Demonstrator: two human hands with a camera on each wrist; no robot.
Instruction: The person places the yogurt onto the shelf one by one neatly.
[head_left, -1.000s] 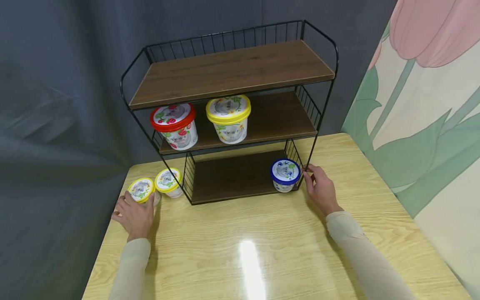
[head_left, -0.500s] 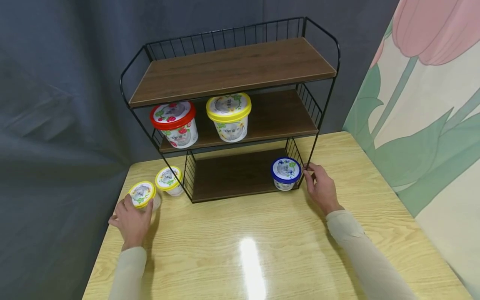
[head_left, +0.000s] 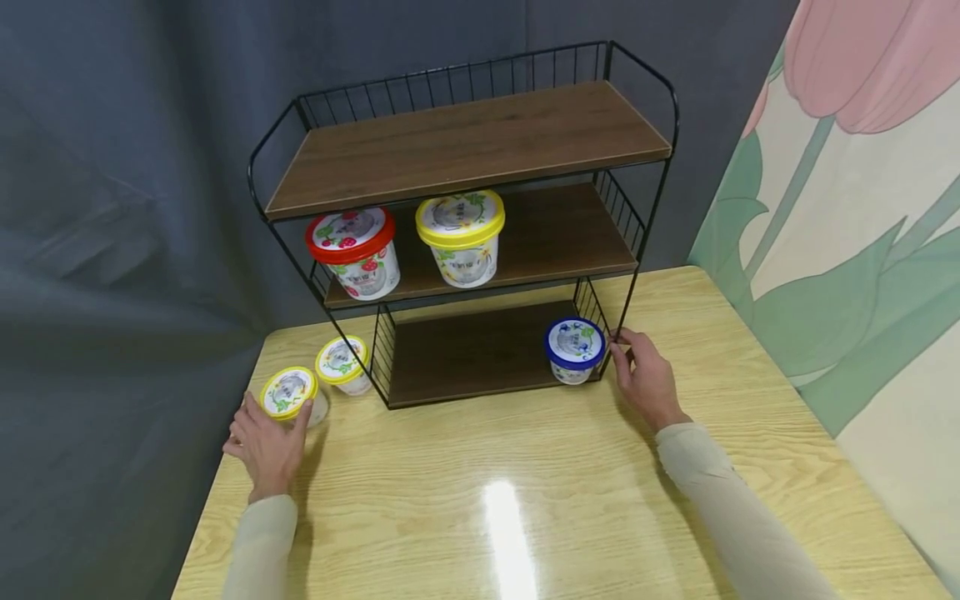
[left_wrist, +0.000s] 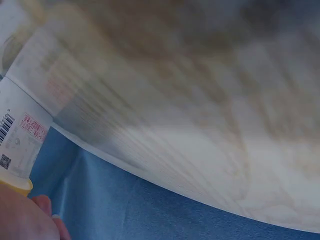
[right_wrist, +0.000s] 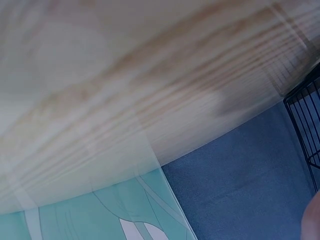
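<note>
My left hand (head_left: 270, 446) grips the nearer small yellow-lidded tub (head_left: 289, 392) on the table, thumb on its right side and fingers on its left. Just behind and to the right stands another small yellow-lidded tub (head_left: 342, 360), beside the rack's left foot. In the left wrist view, part of a tub (left_wrist: 22, 132) with a printed label shows above my hand (left_wrist: 25, 215). My right hand (head_left: 647, 379) pinches the lower right post of the black wire rack (head_left: 631, 300). A blue-lidded tub (head_left: 574, 343) stands inside that post on the bottom shelf.
The middle shelf (head_left: 555, 225) holds a large red-lidded tub (head_left: 363, 258) and a large yellow-lidded tub (head_left: 461, 242). A dark curtain (head_left: 135, 250) hangs left and behind; a flower-patterned wall (head_left: 862, 250) rises at the right.
The nearer yellow-lidded tub and my left hand have shifted slightly toward the table's front. My right hand stays at the rack post, and the head view has moved a little.
</note>
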